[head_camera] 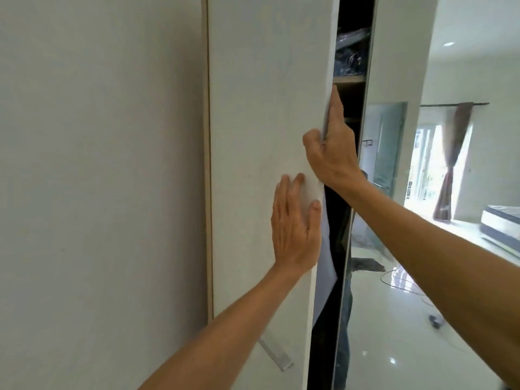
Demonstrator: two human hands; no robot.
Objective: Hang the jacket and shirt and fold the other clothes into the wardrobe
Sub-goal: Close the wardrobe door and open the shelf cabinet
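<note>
- Head view: the wardrobe (402,52) stands close in front, hard against a plain pale wall (98,164) on its left.
- Its white left door (253,136) stands a little ajar, with a narrow dark gap (337,220) down its right edge.
- The left hand (295,229) lies flat on the face of the door near that edge. Its fingers are straight and slightly spread, and it holds nothing.
- The right hand (329,153) sits higher up and is clamped on the door's edge, with the thumb on the front face and the fingers curled round behind.
- Both forearms are bare and reach up from the bottom of the view.
- Through the top of the gap I see a shelf (347,79), and a dark blue bundle (351,52) in clear plastic lies on it.
- Lower in the gap, just right of the left hand, a strip of white cloth (326,266) hangs inside against the dark. I cannot tell whether it is the shirt.
- No jacket can be made out, as the inside below the shelf is too dark.
- A clear handle (277,357) is fixed low on the door, beside the left forearm.
- The right door carries a mirror (385,142) just past the gap.
- Further right are a glossy white floor with a thin cable (399,280), a tied brown curtain (453,164) by a bright window, and the corner of a bed (501,218).
</note>
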